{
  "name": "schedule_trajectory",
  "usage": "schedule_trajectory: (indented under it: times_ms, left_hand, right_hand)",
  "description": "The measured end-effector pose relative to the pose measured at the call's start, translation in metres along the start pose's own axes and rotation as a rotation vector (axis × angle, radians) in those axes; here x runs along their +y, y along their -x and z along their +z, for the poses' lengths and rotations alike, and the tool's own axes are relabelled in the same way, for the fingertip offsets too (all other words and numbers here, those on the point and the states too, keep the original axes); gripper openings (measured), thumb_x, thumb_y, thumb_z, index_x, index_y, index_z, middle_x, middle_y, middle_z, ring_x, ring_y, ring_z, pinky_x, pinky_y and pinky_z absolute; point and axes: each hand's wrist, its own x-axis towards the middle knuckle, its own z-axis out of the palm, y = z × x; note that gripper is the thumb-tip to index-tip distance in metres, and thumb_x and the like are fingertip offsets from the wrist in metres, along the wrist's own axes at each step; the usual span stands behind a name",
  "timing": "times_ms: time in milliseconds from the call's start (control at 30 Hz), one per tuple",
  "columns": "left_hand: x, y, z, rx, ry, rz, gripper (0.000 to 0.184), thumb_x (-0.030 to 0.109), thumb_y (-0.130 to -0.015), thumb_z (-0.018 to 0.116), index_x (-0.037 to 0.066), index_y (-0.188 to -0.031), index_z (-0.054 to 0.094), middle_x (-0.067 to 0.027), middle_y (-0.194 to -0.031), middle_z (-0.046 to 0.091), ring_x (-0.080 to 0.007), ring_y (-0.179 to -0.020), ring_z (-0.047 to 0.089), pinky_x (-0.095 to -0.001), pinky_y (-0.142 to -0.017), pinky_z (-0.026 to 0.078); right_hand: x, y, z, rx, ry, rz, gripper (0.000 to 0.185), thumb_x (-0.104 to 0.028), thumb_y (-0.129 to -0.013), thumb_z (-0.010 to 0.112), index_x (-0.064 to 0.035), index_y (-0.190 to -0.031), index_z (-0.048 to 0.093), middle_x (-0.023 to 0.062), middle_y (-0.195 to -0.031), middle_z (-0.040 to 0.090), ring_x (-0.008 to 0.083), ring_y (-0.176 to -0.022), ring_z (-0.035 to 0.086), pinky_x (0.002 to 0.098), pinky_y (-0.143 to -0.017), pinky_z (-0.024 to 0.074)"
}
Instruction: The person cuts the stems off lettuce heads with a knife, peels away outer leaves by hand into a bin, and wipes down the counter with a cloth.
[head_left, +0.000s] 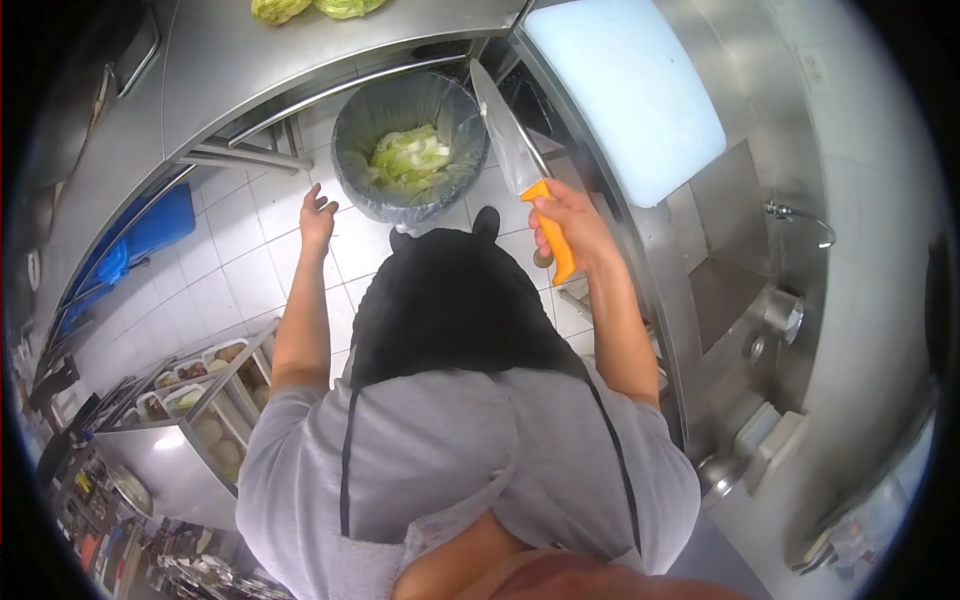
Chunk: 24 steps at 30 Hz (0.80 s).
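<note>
My right hand (575,228) is closed around the orange handle of a large kitchen knife (513,150). The blade points up and away from me, beside the steel counter's edge, with small pale bits on it. My left hand (318,218) hangs in the air over the floor, holding nothing, fingers apart and slightly curled. Ahead of me, between the two hands, a bin (348,150) lined with a clear bag stands on the floor. Pale green cabbage leaves (410,158) lie inside it.
A light blue cutting board (630,100) rests on the right counter, near a sink (735,235) with a tap (800,213). Two cabbages (345,5), partly cut off by the frame, sit on the far steel counter (330,50). Food containers (185,398) fill a rack at left.
</note>
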Motion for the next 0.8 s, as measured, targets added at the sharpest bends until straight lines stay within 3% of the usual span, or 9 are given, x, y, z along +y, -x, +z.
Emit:
schedule_trajectory:
  times_ms: [67, 167, 267, 367, 467, 633, 667, 733, 800]
  left_hand:
    - [-0.008, -0.011, -0.005, -0.011, -0.011, 0.005, 0.067, 0.010, -0.086, 0.067, 0.005, -0.149, 0.045, -0.0260, -0.135, 0.060, -0.0330, -0.120, 0.062, -0.0406, -0.101, 0.049]
    - [-0.012, -0.022, -0.006, -0.069, -0.051, 0.061, 0.061, 0.011, -0.086, 0.066, 0.005, -0.145, 0.052, -0.0239, -0.129, 0.065, -0.0317, -0.117, 0.064, -0.0394, -0.100, 0.050]
    - [-0.007, -0.020, -0.003, -0.117, -0.081, 0.105, 0.056, 0.012, -0.088, 0.065, 0.004, -0.142, 0.055, -0.0211, -0.126, 0.067, -0.0286, -0.114, 0.064, -0.0366, -0.097, 0.049]
    - [-0.011, -0.013, -0.005, -0.180, -0.121, 0.104, 0.054, 0.013, -0.089, 0.065, 0.006, -0.142, 0.056, -0.0204, -0.127, 0.067, -0.0277, -0.114, 0.064, -0.0361, -0.094, 0.050]
    - [-0.038, 0.002, -0.020, -0.184, -0.198, 0.117, 0.054, 0.013, -0.089, 0.065, 0.006, -0.141, 0.056, -0.0214, -0.128, 0.066, -0.0288, -0.116, 0.064, -0.0370, -0.094, 0.051]
    - [-0.106, 0.071, -0.076, -0.083, -0.272, -0.030, 0.054, 0.013, -0.087, 0.066, 0.005, -0.140, 0.057, -0.0238, -0.128, 0.065, -0.0313, -0.116, 0.066, -0.0383, -0.096, 0.053]
    - [-0.129, 0.085, -0.091, -0.056, -0.295, -0.033, 0.054, 0.013, -0.087, 0.066, 0.005, -0.139, 0.057, -0.0241, -0.128, 0.065, -0.0316, -0.115, 0.066, -0.0387, -0.095, 0.053]
    - [-0.149, 0.120, -0.114, -0.022, -0.341, -0.263, 0.057, 0.015, -0.084, 0.068, 0.003, -0.139, 0.057, -0.0214, -0.124, 0.068, -0.0313, -0.112, 0.067, -0.0375, -0.093, 0.053]
    - [-0.229, 0.145, -0.141, 0.000, -0.432, -0.233, 0.059, 0.015, -0.082, 0.068, 0.002, -0.139, 0.057, -0.0210, -0.121, 0.069, -0.0305, -0.110, 0.068, -0.0370, -0.092, 0.053]
  right_hand:
    - [0.002, 0.001, 0.000, -0.111, -0.220, 0.012, 0.033, -0.020, -0.101, 0.058, -0.0075, -0.131, 0.055, 0.0063, -0.080, 0.064, 0.0134, -0.061, 0.059, 0.0284, -0.049, 0.0495]
    - [0.023, -0.015, 0.004, -0.036, -0.145, -0.036, 0.033, -0.021, -0.101, 0.059, -0.0088, -0.132, 0.058, 0.0059, -0.083, 0.064, 0.0128, -0.060, 0.059, 0.0279, -0.049, 0.0491]
    - [0.065, -0.055, 0.010, 0.274, 0.340, -0.080, 0.037, -0.020, -0.097, 0.063, -0.0135, -0.133, 0.061, 0.0097, -0.088, 0.067, 0.0191, -0.066, 0.064, 0.0337, -0.058, 0.0546]
    - [0.136, -0.114, 0.003, 0.435, 1.163, -0.481, 0.043, -0.018, -0.091, 0.067, -0.0197, -0.134, 0.064, 0.0150, -0.096, 0.066, 0.0285, -0.082, 0.067, 0.0405, -0.071, 0.0577]
    - [0.158, -0.156, 0.017, 0.394, 1.377, -0.417, 0.047, -0.014, -0.088, 0.066, -0.0224, -0.135, 0.063, 0.0185, -0.103, 0.061, 0.0366, -0.099, 0.064, 0.0464, -0.082, 0.0572]
    - [0.185, -0.209, 0.003, 0.250, 1.484, -0.370, 0.052, -0.008, -0.091, 0.062, -0.0231, -0.141, 0.056, 0.0185, -0.109, 0.055, 0.0377, -0.107, 0.059, 0.0467, -0.082, 0.0576]
    - [0.192, -0.206, -0.005, 0.250, 1.472, -0.391, 0.054, -0.008, -0.091, 0.062, -0.0229, -0.142, 0.055, 0.0185, -0.109, 0.055, 0.0377, -0.106, 0.059, 0.0466, -0.082, 0.0574]
    - [0.210, -0.183, -0.025, 0.261, 1.447, -0.443, 0.056, -0.007, -0.090, 0.062, -0.0219, -0.143, 0.053, 0.0187, -0.107, 0.055, 0.0377, -0.104, 0.059, 0.0470, -0.081, 0.0569]
    - [0.226, -0.142, -0.053, 0.291, 1.425, -0.520, 0.057, -0.006, -0.089, 0.062, -0.0205, -0.143, 0.052, 0.0189, -0.106, 0.055, 0.0378, -0.102, 0.058, 0.0479, -0.081, 0.0559]
